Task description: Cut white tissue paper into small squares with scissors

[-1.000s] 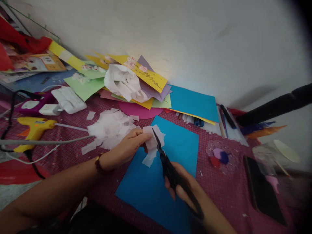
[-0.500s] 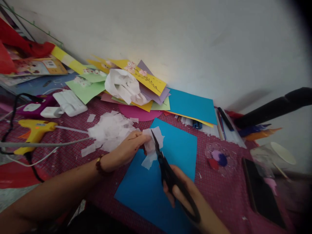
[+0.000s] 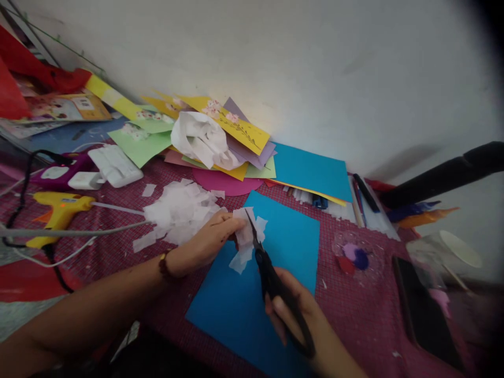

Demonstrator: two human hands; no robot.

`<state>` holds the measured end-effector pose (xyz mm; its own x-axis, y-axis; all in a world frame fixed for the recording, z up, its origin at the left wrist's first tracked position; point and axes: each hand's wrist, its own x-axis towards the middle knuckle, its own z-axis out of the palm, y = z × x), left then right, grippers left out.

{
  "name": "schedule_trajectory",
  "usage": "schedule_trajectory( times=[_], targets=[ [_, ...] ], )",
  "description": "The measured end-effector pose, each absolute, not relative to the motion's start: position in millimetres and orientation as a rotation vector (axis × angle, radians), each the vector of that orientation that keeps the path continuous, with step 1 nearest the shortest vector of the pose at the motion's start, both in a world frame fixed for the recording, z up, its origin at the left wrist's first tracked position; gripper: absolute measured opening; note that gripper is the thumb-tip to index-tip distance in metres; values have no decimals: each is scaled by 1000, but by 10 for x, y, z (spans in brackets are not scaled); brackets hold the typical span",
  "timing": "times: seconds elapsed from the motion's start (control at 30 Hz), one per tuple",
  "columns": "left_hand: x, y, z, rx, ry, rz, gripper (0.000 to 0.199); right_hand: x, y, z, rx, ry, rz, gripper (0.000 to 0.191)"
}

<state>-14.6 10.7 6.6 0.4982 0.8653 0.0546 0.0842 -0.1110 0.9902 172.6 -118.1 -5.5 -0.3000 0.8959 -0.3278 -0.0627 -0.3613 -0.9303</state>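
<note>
The left arm slants in from lower left, the left grip pinching white paper over the blue sheet. The right grip curls around black scissors, blades angled up-left across the paper.

The person's left hand pinches thin white paper above a blue sheet of card, while the right hand grips black-handled scissors, their blades at the paper. Just beyond the left wrist lies a heap of white paper pieces; a yellow hot glue gun lies further left on the checked tablecloth.
</note>
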Motion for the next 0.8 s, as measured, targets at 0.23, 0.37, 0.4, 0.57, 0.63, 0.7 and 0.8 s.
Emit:
schedule_trajectory(
  times=[0.23,0.37,0.4,0.57,0.63,0.7,0.8],
  targets=[
    [-103,92,-28,988,707,756,12,1738,-1165,-127,-1177,-1117,1756,56],
    [-100,80,33,930,647,732,15,1790,-1195,-267,-1006,-1074,1742,53],
    [-103,79,42,916,638,724,13,1800,-1204,-297,-968,-1054,1751,52],
    [-128,76,11,872,664,689,16,1793,-1214,-274,-927,-960,1772,46],
    [-137,75,-12,885,679,665,16,1780,-1202,-225,-919,-908,1744,44],
    [-143,73,-23,893,674,655,16,1777,-1192,-194,-892,-839,1736,42],
    [-143,72,-15,887,667,649,15,1798,-1188,-200,-862,-755,1752,42]
  ],
)
